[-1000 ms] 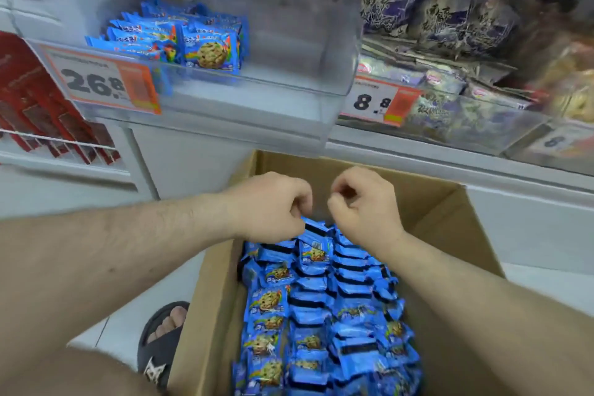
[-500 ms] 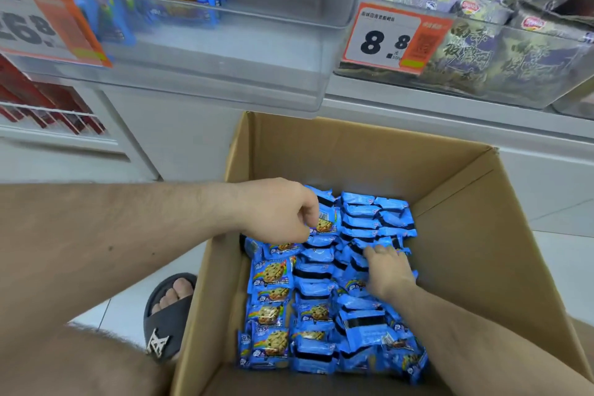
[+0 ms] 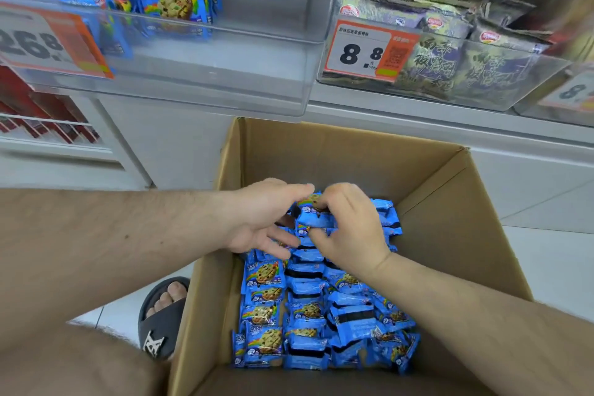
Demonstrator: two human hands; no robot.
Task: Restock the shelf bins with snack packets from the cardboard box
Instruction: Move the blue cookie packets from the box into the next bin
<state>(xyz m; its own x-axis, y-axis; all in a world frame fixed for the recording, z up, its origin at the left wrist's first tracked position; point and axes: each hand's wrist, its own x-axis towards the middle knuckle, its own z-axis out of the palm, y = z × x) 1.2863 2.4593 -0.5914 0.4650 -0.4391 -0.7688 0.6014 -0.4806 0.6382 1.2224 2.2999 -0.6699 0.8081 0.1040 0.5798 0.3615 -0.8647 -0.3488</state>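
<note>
An open cardboard box [image 3: 427, 235] stands on the floor below the shelf, filled with rows of blue cookie snack packets [image 3: 308, 315]. Over the far end of the rows, both hands close in on a small bunch of packets [image 3: 313, 219]. My left hand [image 3: 260, 222] holds the bunch from the left, one finger across its top and the others below. My right hand [image 3: 350, 231] curls its fingers over the bunch from the right. A clear shelf bin [image 3: 244, 38] above holds several of the same blue packets [image 3: 173, 3] at its left side.
A 26.8 price tag [image 3: 48, 42] hangs on the clear bin's front. The neighbouring bin [image 3: 482, 87] with an 8.8 tag [image 3: 366, 53] holds purple-green packets. My foot in a black slipper [image 3: 160, 321] is left of the box. Red items [image 3: 38, 106] fill a lower left shelf.
My right hand has come up from the middle rows to meet my left hand at the far end. Both now hold one bunch of packets. The camera has dipped toward the box.
</note>
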